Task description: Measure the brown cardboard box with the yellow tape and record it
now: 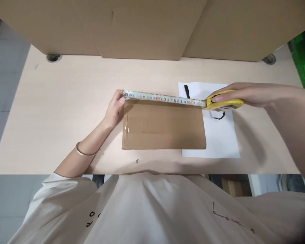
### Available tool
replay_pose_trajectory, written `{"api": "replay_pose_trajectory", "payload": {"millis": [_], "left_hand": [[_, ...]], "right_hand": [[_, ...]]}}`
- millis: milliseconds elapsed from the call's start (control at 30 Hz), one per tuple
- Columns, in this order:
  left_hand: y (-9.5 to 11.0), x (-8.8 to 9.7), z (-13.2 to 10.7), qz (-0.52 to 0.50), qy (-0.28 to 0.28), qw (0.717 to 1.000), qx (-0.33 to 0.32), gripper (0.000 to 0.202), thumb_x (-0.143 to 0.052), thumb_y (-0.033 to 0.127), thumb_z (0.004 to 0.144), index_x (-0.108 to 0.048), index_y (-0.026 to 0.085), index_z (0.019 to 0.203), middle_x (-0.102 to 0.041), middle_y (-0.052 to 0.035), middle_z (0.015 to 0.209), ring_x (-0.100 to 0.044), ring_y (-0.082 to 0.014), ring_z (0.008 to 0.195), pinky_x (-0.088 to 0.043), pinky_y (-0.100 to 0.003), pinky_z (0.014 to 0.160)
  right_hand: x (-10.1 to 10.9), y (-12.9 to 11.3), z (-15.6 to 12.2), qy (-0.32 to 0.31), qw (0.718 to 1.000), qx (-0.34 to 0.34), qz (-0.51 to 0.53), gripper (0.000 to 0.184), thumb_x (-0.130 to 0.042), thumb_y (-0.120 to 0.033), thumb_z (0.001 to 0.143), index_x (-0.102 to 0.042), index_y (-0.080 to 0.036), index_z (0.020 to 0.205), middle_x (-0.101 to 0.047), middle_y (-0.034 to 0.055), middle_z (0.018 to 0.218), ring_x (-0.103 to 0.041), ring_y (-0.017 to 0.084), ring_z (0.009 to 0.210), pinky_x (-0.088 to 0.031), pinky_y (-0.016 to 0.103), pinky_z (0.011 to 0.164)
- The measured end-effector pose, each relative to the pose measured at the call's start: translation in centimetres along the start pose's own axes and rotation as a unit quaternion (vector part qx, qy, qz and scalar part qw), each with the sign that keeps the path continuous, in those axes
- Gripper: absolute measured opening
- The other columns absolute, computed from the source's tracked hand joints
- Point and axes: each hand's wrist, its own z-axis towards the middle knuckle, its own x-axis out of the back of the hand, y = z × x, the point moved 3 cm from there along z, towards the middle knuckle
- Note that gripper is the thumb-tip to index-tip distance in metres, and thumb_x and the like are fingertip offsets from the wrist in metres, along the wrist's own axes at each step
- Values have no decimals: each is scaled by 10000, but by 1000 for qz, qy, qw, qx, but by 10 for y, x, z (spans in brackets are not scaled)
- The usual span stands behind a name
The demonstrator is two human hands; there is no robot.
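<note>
A closed brown cardboard box [165,130] lies on the table in front of me, its right part over a sheet of white paper [218,142]. Along the box's far edge stretches the pulled-out blade of a yellow tape measure [225,96], numbers facing up. My left hand [116,107] is closed at the box's far left corner, pinching the blade's end there. Wrapped over the tape measure's case, my right hand [228,95] holds it just beyond the box's right side. A black wrist strap [220,117] hangs below the case.
A black pen [186,90] rests on the paper, partly behind the blade. Tall cardboard panels [142,30] stand along the back of the light wooden table [66,101]. Round cable holes [54,58] sit near its far corners. The front edge is close to my body.
</note>
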Motion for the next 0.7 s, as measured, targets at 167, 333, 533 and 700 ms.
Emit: {"api": "replay_pose_trajectory", "payload": {"millis": [167,333,533,700], "left_hand": [[9,40,3,20,-279,959,37,870,-831,595,779,-526,368,1562,-521,-57,1671,-413,-350,1608,-393,-511,1307],[19,55,-7,178,-367,911,54,1139,-931,412,742,-279,451,1675,-361,-77,1763,-468,-390,1569,-536,-552,1199],[32,34,-25,280,-283,916,-51,1110,-950,617,643,-463,368,1609,-613,-157,1470,-628,-379,1341,-577,-585,1102],[51,-7,-61,364,-224,882,-197,1055,-874,749,638,-511,412,1569,-383,-160,1697,-546,-388,1433,-606,-466,1013]], "right_hand": [[-16,22,-19,-9,989,-14,145,438,-785,-633,711,-744,-228,874,-747,88,984,-673,251,902,-533,361,822],[-40,16,-34,15,968,-33,249,377,-728,-546,749,-751,-198,893,-768,126,986,-704,271,856,-567,402,823],[-37,-23,-27,61,964,13,258,276,-608,-406,876,-724,-158,841,-758,118,892,-702,217,749,-556,326,699],[-11,-79,-8,95,966,73,228,288,-508,-302,959,-671,-120,808,-719,104,732,-688,187,626,-573,278,594]]}}
